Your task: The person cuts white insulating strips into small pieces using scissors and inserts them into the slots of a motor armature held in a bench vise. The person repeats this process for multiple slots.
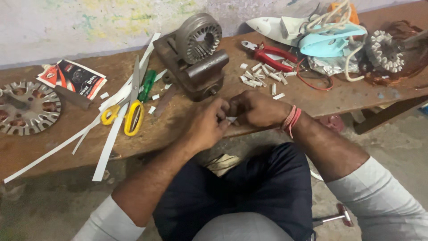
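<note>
Both hands meet at the front edge of the wooden bench [312, 100], above the person's lap. The left hand [205, 125] and the right hand [256, 108] have their fingertips pinched together on a small white paper piece [231, 119], which shows only as a sliver between them, just off the bench edge. Directly behind the hands sits a brown metal winding machine [194, 62] with a slotted round head. To its right lies a scatter of small folded white slips [263, 76], with red-handled pliers [272, 56] just beyond them. To the left of the machine lie yellow-handled scissors [129, 109] across long white paper strips [107, 143], beside a green-handled tool [147, 85]. A slotted metal disc [26, 107] rests at the far left end.
</note>
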